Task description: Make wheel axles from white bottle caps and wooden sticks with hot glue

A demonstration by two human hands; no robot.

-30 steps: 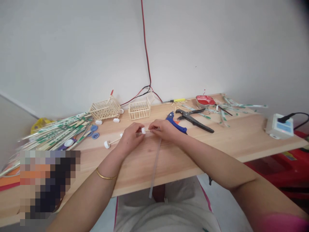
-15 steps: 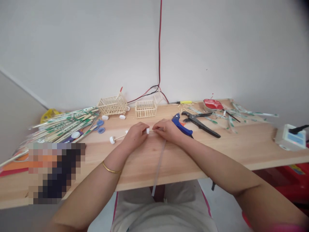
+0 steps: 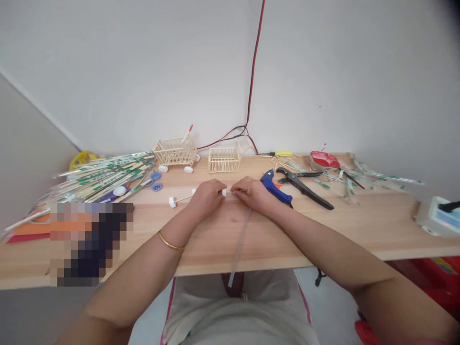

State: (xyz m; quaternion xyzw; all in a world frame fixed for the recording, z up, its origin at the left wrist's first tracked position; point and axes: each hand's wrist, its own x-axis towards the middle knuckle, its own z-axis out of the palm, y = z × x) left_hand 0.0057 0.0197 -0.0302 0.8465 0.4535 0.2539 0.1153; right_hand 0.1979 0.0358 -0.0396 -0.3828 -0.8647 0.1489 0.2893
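Observation:
My left hand (image 3: 207, 200) is closed over the middle of the wooden table, pinching a white bottle cap (image 3: 224, 192) at its fingertips. A thin wooden stick (image 3: 230, 192) bridges the small gap between my hands, its near end in the closed fingers of my right hand (image 3: 252, 194). Whether the stick enters the cap is too small to tell. Left of my left hand lies another stick (image 3: 184, 197) with a white cap (image 3: 172, 201) on its end; a further cap (image 3: 193, 191) is partly hidden by my hand. A translucent glue stick (image 3: 240, 249) runs below my right hand and overhangs the table's front edge.
Behind my hands stand a wheeled stick cart (image 3: 176, 152) and a stick basket (image 3: 223, 160). A blue glue gun (image 3: 276, 189) and black cutter pliers (image 3: 305, 189) lie right. Wrapped sticks (image 3: 108, 179) pile left, near blue caps (image 3: 156, 187). A white box (image 3: 436, 218) sits far right.
The whole view has shifted, so the table's things appear slightly to the right. Both hands keep their pinch on the cap and stick, with little visible movement between them.

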